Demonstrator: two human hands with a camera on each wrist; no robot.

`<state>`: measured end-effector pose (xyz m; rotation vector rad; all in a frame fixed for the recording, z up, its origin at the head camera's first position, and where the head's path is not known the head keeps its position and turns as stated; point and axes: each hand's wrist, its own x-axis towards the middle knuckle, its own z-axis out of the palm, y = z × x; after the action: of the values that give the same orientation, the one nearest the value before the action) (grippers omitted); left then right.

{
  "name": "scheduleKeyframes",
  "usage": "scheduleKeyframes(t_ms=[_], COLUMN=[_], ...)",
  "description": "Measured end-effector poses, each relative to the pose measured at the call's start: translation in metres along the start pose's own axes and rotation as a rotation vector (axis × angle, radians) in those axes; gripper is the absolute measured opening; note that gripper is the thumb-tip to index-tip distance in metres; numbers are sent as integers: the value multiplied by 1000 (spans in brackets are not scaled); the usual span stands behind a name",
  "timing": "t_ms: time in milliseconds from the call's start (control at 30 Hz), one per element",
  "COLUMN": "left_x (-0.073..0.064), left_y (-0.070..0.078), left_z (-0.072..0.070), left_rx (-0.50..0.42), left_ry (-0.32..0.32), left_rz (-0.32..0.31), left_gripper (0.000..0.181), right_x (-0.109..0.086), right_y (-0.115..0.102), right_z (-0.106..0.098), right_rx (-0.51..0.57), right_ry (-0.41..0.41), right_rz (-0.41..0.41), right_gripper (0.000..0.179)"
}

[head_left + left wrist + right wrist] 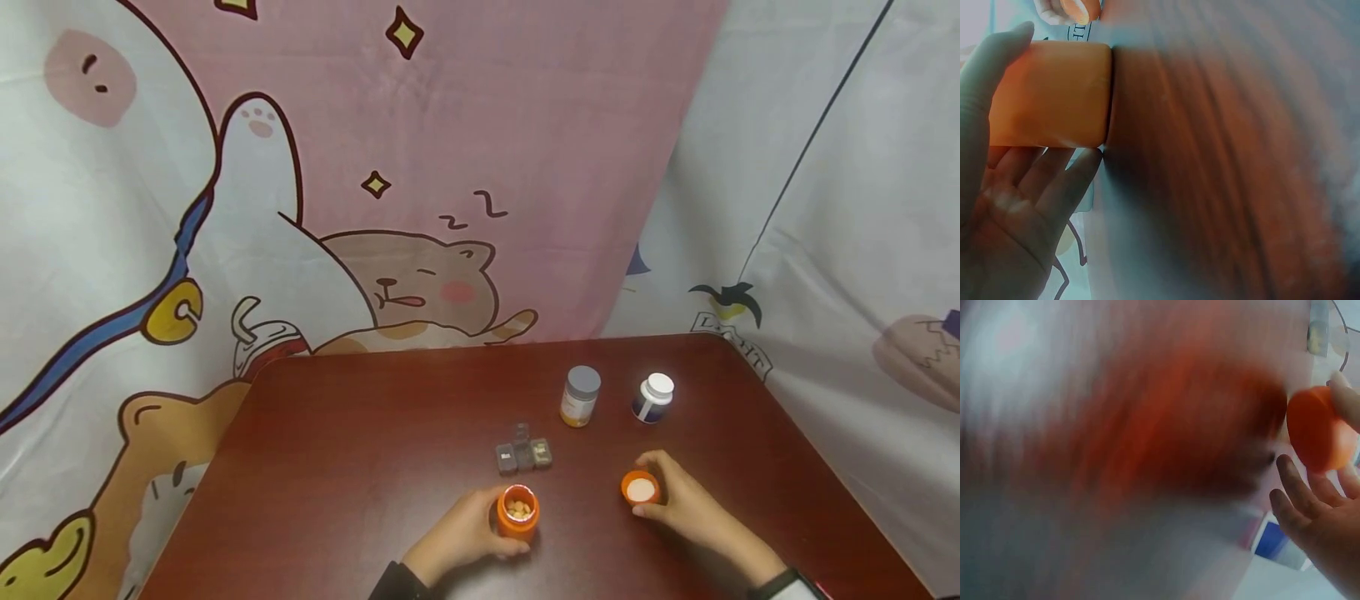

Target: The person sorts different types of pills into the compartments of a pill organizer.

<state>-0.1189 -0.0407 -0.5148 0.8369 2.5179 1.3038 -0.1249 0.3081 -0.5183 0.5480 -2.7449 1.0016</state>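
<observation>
My left hand [468,530] grips an orange pill bottle [517,527], thumb on one side and fingers on the other. The bottle is uncapped and upright, with several pale tablets [518,508] inside. In the left wrist view the base of the bottle [1054,94] meets the tabletop. To the right, my right hand [686,497] pinches an orange cap [641,488] above the table, its white inner side facing the head camera. The right wrist view catches the cap [1317,428] between thumb and fingers. Just beyond the bottle lies a small pill organizer [522,455], its middle lid raised.
A grey-lidded jar [581,397] and a white-capped dark bottle [652,398] stand farther back on the reddish-brown table [360,433]. Behind the table hangs a cloth [570,167] printed with cartoon animals.
</observation>
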Motion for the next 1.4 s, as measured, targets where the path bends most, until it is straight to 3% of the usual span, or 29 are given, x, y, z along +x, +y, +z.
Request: scheduleKeyframes(t_ms=[167,400,567,667,767,867,967,1100,1167,1267,1400], left_x=[-2,-5,-3,-2,1,5,10,15,18,26,39], left_y=[1,7,11,11,9,4,-4,-13,-16,-17,-15], left_z=[1,1,-3,-9,-20,-30,-39,-50,-54,-55,-52], left_rx=[-17,-26,-23,-20,-49,-129,-211,-243,-182,21,286], left_ry=[-1,-14,-37,-63,-93,-98,-80,-64,-28,72,134], left_rz=[-18,-65,-29,-9,-29,-47,-25,18,9,-60,-162], left_gripper=[58,62,72,84,88,79,70,62,54,50,60], right_x=[-1,-1,2,5,7,6,5,4,4,4,8], right_y=[3,-2,-11,-15,-17,-18,-17,-18,-18,-19,-28], right_z=[-3,-3,-6,-6,-5,-4,-3,-2,-1,-1,-2], right_rx=[-102,-224,-292,-322,-321,-310,-300,-296,-299,-312,-345], right_ry=[-41,-69,-108,-139,-156,-159,-157,-151,-144,-132,-111], right_rz=[-5,-55,-70,-81,-69,-42,-23,-15,-26,-49,-84], right_gripper=[69,60,57,55,55,54,53,53,54,58,72])
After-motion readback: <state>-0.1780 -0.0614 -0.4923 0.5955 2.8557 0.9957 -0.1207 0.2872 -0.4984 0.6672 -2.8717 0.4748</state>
